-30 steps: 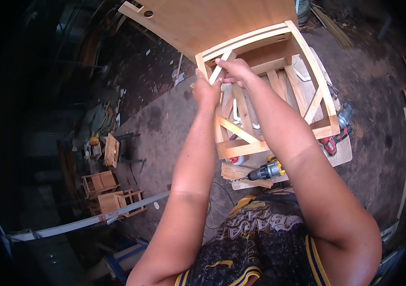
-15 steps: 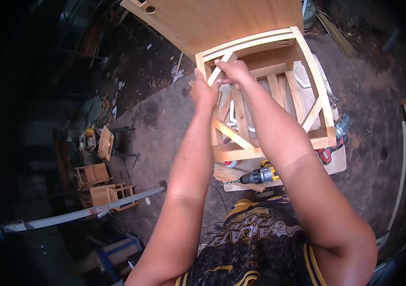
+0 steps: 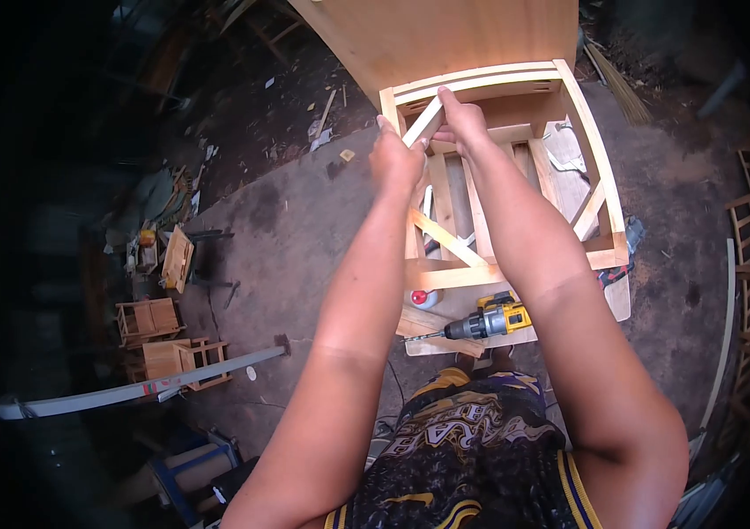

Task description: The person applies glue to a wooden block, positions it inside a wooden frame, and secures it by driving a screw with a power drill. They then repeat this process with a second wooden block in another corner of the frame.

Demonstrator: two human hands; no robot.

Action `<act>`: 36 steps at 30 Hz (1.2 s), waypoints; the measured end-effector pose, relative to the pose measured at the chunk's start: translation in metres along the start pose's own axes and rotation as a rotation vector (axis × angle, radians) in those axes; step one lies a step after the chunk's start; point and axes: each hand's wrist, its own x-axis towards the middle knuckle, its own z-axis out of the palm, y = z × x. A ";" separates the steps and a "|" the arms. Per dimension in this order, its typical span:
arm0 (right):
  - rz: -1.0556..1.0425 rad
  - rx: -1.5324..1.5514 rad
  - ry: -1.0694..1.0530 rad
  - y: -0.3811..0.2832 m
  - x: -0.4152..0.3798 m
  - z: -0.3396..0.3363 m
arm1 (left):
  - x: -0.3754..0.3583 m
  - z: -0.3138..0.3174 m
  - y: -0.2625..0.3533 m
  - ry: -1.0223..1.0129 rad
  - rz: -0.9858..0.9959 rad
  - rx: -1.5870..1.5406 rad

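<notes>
Both hands, left (image 3: 399,160) and right (image 3: 463,123), grip a short wooden brace (image 3: 423,122) slanted across the frame's (image 3: 454,279) corner. The yellow drill (image 3: 487,320) lies near the frame.

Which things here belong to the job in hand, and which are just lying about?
Likely in the job:
wood strip, held by left hand and right hand
wooden frame
drill, close by

Likely just lying about:
broom
small wooden furniture, picture's left
</notes>
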 end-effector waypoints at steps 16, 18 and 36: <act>-0.014 -0.119 -0.078 0.001 0.004 -0.007 | -0.002 -0.005 0.001 -0.037 -0.001 -0.049; -0.021 -0.156 -0.067 0.001 0.005 -0.007 | -0.003 -0.007 0.002 -0.046 -0.015 -0.054; 0.018 -0.178 -0.081 0.001 0.005 -0.011 | -0.004 -0.007 0.002 -0.049 -0.012 -0.040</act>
